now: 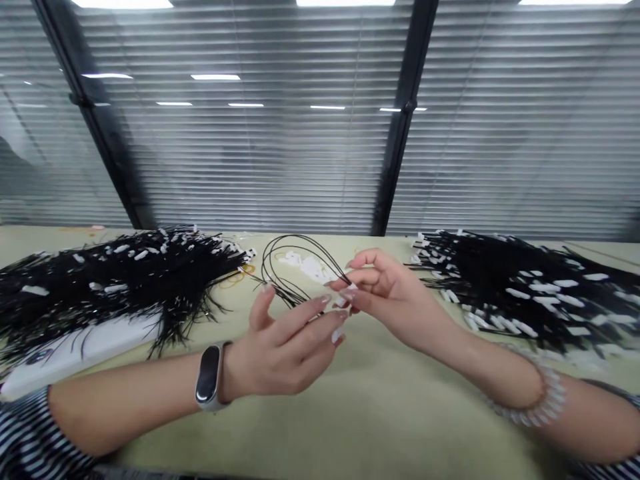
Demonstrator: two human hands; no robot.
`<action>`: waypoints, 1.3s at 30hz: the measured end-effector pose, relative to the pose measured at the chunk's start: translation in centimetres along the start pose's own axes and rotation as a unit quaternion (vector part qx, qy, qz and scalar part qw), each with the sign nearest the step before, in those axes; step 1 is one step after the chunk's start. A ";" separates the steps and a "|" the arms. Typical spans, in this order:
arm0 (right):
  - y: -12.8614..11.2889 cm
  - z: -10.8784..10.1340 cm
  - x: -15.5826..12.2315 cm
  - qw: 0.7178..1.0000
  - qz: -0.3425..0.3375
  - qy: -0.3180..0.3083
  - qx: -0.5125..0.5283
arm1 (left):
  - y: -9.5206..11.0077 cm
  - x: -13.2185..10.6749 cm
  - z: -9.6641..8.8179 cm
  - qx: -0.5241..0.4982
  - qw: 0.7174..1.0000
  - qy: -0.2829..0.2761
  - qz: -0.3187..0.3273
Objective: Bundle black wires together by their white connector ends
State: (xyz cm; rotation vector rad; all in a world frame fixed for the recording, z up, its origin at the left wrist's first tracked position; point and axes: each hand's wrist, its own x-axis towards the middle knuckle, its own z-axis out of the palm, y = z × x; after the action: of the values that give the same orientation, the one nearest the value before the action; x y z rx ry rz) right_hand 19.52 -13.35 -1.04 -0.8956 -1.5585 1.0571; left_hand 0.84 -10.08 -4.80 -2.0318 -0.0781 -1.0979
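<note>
My right hand [387, 293] pinches a thin bundle of black wires [305, 238] near a small white end piece [343, 300]. From that pinch the wires arc up and left in a loop, and some strands run down behind my left fingers. My left hand [295, 340] has its fingers stretched toward the right fingertips, its thumb raised and apart. Its fingertips are close to the white piece; whether they touch it is hard to make out. Behind the loop lie loose small white pieces [311, 268] on the pale green table [400, 413].
A large heap of black wires with white ends [165, 267] covers the left side, partly over a white box-like object [95, 347]. Another such heap [500, 273] spreads at the right. Yellowish bands [246, 269] lie near the left heap. A glass partition with blinds [270, 153] stands behind the table.
</note>
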 end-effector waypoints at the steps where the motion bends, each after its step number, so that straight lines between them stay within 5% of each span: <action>1: 0.2 -0.2 0.1 1.000 -0.004 0.001 -0.002 | 0.1 -0.1 0.1 -0.004 1.000 -0.007 0.002; 5: 0.8 -1.9 0.8 0.995 -0.048 0.063 -0.056 | -0.2 -0.2 -0.1 -0.027 0.999 -0.036 0.004; 11: 1.2 -4.6 2.2 0.983 -0.086 0.130 -0.098 | -4.2 1.0 -1.1 0.010 0.995 0.078 0.068; 13: 1.1 -5.7 3.2 0.977 -0.107 0.154 -0.101 | -6.4 1.9 -0.8 0.016 0.994 0.104 0.035; 19: 1.0 -11.2 7.0 0.931 -0.153 0.311 -0.114 | -13.0 6.1 4.1 -0.040 0.984 0.138 -0.104; 22: 2.4 -13.3 7.5 0.925 -0.123 0.343 -0.111 | -14.3 8.3 6.8 -0.088 0.986 0.081 -0.118; 25: 3.5 -14.6 7.3 0.934 -0.084 0.332 -0.105 | -13.6 9.3 8.1 -0.098 0.988 0.032 -0.113; 30: 2.5 -15.0 7.0 0.948 -0.067 0.306 -0.063 | -10.2 8.0 7.2 -0.021 0.997 0.067 -0.036; 33: 0.9 -13.6 6.7 0.955 -0.075 0.286 -0.025 | -8.4 7.4 5.8 0.024 0.995 0.092 0.021; 39: -1.7 -8.6 5.0 0.979 -0.062 0.191 0.013 | -5.7 6.3 3.1 0.056 0.989 0.136 0.028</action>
State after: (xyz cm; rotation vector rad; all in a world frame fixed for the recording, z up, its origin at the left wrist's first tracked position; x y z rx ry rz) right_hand 26.81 -7.71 3.07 -0.9100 -1.2581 0.7607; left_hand 4.58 -6.03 2.37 -1.7590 0.0541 -1.2950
